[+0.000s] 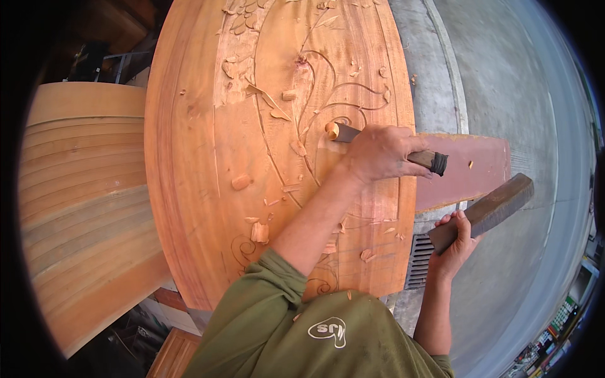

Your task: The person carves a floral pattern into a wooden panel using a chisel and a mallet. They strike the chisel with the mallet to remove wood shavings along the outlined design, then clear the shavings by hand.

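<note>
A large wooden panel with drawn and partly carved curling stems and leaves lies before me. My left hand is closed around a carving gouge, held low over the panel's right half. The gouge's edge is at the wood next to a small scroll, a curled chip at its tip. Its wooden handle points right and ends in a black wrapping. Off the panel's right edge, my right hand grips a thick, dark wooden block mallet, tilted up to the right and apart from the handle.
Loose wood chips are scattered over the panel. A reddish-brown board juts out from beneath its right side, above a grey concrete floor. A floor drain grate lies near. Stacked wooden boards stand at the left.
</note>
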{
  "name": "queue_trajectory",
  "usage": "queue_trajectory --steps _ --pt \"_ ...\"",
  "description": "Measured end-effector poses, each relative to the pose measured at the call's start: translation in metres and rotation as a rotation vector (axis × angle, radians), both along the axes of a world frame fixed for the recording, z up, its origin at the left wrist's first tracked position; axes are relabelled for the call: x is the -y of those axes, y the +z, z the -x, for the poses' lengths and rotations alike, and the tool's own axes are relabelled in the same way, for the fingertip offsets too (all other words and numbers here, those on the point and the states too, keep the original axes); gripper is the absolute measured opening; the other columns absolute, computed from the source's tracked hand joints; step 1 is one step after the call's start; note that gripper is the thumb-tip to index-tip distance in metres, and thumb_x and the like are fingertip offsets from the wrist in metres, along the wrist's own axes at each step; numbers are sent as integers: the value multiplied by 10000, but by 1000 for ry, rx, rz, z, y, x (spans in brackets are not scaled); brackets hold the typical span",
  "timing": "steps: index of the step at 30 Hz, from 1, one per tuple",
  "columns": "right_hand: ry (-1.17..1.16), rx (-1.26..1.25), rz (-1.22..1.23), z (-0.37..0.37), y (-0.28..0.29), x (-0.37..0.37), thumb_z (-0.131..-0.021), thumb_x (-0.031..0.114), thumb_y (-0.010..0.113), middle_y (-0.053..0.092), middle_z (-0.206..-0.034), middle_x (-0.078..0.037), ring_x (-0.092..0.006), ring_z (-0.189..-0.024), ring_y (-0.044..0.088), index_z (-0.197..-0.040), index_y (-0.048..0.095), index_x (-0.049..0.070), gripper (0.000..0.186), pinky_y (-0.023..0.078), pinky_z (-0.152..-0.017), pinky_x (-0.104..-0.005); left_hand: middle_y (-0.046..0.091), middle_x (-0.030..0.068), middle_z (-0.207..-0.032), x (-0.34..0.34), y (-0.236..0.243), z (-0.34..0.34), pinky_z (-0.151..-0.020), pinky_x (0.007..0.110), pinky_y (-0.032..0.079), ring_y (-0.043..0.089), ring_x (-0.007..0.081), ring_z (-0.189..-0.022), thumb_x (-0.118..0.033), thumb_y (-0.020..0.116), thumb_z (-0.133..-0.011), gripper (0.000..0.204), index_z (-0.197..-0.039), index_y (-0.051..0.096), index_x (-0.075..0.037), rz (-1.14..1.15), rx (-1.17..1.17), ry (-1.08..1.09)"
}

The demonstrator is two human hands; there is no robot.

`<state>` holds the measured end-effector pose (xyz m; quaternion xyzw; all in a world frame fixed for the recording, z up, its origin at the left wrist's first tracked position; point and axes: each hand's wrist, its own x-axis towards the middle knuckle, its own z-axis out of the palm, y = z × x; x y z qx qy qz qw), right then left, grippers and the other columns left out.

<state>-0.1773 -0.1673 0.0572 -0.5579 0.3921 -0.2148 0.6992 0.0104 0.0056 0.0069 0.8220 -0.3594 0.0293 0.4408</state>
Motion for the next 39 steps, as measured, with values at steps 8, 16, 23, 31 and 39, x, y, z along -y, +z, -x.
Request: queue_trajectory --steps 8,16,23,31,39 --pt "109 -13 37 6 1 0 -985 89 738 633 -994 -88 -188 -769 678 -1402 484 45 490 599 -691 -346 724 23 -824 -3 -5 3 -673 405 613 764 268 -786 -631 892 -787 528 -1102 823 -213 -26 61 -54" --pt "307 -204 117 5 -17 -34 -910 57 756 640 -1013 -75 -174 -828 682 -1668 362 56 854 593 -744 -355 750 26 -858 3 -15 5 -698 421 624 780 274 -821 -666 846 -823 538 -1098 826 -204 -143 63 -108" --pt "29 -104 -11 15 -6 -12 -952 32 715 635 -1008 -96 -178 -728 659 -1486 433 86 607 580 -655 -332 764 9 -874 -9 -10 8 -687 399 622 784 254 -830 -672 850 -811 538 -1093 837 -214 -170 36 -149" --pt "366 -187 162 35 -22 -42 -905 50 799 640 -1081 -75 -157 -879 653 -1657 326 64 888 581 -803 -328 752 44 -848 -19 -5 6 -686 420 603 775 289 -816 -678 868 -779 533 -1011 819 -200 -56 -30 -191" --pt "383 -148 233 35 -27 -71 -940 13 784 640 -1098 -89 -150 -926 641 -1741 193 67 997 554 -863 -323 778 3 -874 -23 4 4 -673 357 595 774 248 -802 -600 951 -732 545 -1035 844 -160 48 -63 -206"
